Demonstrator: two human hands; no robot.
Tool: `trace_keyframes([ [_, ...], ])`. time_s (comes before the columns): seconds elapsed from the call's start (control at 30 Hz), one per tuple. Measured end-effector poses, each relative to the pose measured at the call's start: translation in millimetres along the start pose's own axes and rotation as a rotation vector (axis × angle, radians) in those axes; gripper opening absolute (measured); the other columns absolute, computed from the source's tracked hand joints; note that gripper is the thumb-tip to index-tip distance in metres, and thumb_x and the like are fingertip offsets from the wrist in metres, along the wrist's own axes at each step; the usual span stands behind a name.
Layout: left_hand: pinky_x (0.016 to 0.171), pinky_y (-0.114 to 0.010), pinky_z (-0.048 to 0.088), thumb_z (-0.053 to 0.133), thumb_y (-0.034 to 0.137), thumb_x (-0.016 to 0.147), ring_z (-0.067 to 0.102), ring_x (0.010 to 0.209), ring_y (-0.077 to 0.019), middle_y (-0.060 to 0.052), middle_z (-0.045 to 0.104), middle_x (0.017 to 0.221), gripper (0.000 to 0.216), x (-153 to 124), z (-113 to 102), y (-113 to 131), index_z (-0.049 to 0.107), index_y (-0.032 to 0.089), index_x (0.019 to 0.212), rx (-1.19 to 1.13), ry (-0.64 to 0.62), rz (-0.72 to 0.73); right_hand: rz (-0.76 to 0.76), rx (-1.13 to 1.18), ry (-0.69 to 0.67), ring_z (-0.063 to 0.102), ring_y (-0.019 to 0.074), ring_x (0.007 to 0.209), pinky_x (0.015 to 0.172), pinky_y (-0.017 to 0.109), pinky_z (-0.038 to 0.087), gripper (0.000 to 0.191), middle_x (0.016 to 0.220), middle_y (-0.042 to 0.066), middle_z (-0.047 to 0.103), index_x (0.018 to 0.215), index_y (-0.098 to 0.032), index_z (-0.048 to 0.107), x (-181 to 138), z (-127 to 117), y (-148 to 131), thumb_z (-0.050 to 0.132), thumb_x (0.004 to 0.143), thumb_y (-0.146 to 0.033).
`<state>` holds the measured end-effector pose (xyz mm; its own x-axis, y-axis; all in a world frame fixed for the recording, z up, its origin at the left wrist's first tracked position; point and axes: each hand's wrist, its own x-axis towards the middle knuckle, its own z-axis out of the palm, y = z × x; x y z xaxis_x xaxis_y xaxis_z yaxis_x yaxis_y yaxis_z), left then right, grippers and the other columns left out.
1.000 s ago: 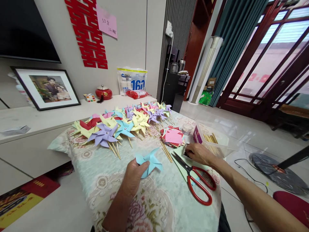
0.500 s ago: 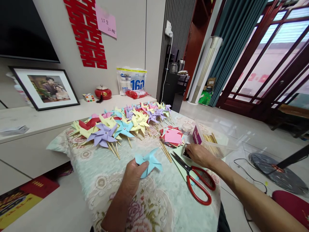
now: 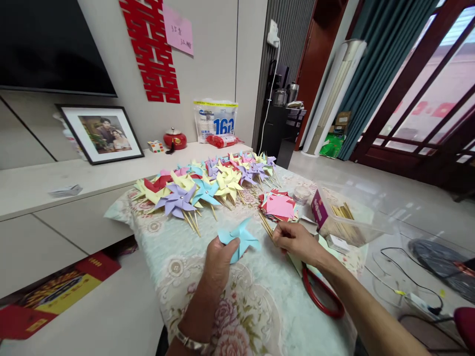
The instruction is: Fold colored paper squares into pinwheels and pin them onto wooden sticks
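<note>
Across the floral worktop (image 3: 267,284), our left hand (image 3: 218,259) pinches a blue pinwheel (image 3: 244,237); our right hand (image 3: 297,241) bunches nearby; a clear box (image 3: 366,221) holds sticks (image 3: 342,211).

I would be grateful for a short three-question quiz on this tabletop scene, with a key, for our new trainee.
1. Multiple choice: what does the left hand hold?
a) a purple paper pinwheel
b) a light-blue paper pinwheel
c) a pink paper square

2. True or false: the right hand and its forearm partly hide the red-handled scissors from view.

3. Fill in the blank: the clear plastic box with the purple label holds thin wooden ____.

Key: 1. b; 2. true; 3. sticks.
</note>
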<state>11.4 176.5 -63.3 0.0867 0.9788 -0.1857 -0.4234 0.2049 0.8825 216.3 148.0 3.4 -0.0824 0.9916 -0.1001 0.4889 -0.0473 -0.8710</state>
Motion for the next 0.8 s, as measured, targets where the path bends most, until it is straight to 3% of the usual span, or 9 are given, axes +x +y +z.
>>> trace_keyframes([
  [0.17,0.055,-0.025,0.046,0.075,0.029,0.062,0.057,0.052,-0.0139,0.002,0.066,0.057,0.02,2.9,-1.9,0.0,0.065,0.015,0.072,-0.025,0.165,0.093,-0.044,0.28,-0.021,0.054,0.0116,0.054,0.056,0.024,0.041,0.012,0.064,-0.004,0.054,0.076,-0.02,0.054,25.9,39.5,-6.7,0.059,0.075,-0.031],
  [0.3,0.06,-0.025,0.046,0.071,0.03,0.064,0.055,0.057,-0.0138,0.003,0.065,0.062,0.019,4.7,-5.4,-1.4,0.067,0.014,0.075,0.104,0.202,0.168,-0.113,0.49,-0.013,0.049,0.0117,0.055,0.057,0.025,0.038,0.024,0.062,-0.004,0.057,0.08,-0.019,0.059,29.0,55.8,0.1,0.069,0.078,-0.04],
  [0.43,0.056,-0.024,0.042,0.069,0.031,0.065,0.052,0.056,-0.014,0.003,0.06,0.058,0.017,5.0,-6.4,-4.1,0.065,0.015,0.069,0.215,0.209,0.174,-0.204,0.405,0.049,0.049,0.0147,0.06,0.061,0.027,0.038,0.026,0.062,-0.002,0.054,0.078,-0.02,0.06,21.0,60.1,5.4,0.066,0.083,-0.045],
  [0.57,0.057,-0.025,0.042,0.067,0.03,0.066,0.053,0.058,-0.0152,0.002,0.061,0.059,0.015,3.5,-4.6,-4.1,0.065,0.016,0.071,0.242,0.182,0.164,-0.351,0.198,0.186,0.056,0.0224,0.095,0.084,0.034,0.042,0.022,0.095,0.007,0.062,0.074,-0.022,0.061,15.3,62.3,1.9,0.06,0.089,-0.038],
  [0.67,0.058,-0.025,0.043,0.068,0.03,0.064,0.054,0.059,-0.0153,0.002,0.061,0.06,0.014,2.6,-2.8,-2.2,0.065,0.017,0.069,0.251,0.17,0.167,-0.383,0.071,0.221,0.048,0.0279,0.123,0.104,0.043,0.033,0.022,0.122,0.01,0.059,0.074,-0.022,0.063,14.9,67.5,0.3,0.057,0.091,-0.036],
  [0.8,0.057,-0.024,0.042,0.067,0.029,0.064,0.05,0.057,-0.014,0.003,0.059,0.059,0.013,-0.5,1.9,3.1,0.064,0.017,0.067,0.268,0.127,0.151,-0.382,-0.016,0.234,0.038,0.0308,0.135,0.11,0.05,0.026,0.021,0.135,0.011,0.053,0.075,-0.022,0.065,16.6,73.7,1.7,0.057,0.091,-0.033],
])
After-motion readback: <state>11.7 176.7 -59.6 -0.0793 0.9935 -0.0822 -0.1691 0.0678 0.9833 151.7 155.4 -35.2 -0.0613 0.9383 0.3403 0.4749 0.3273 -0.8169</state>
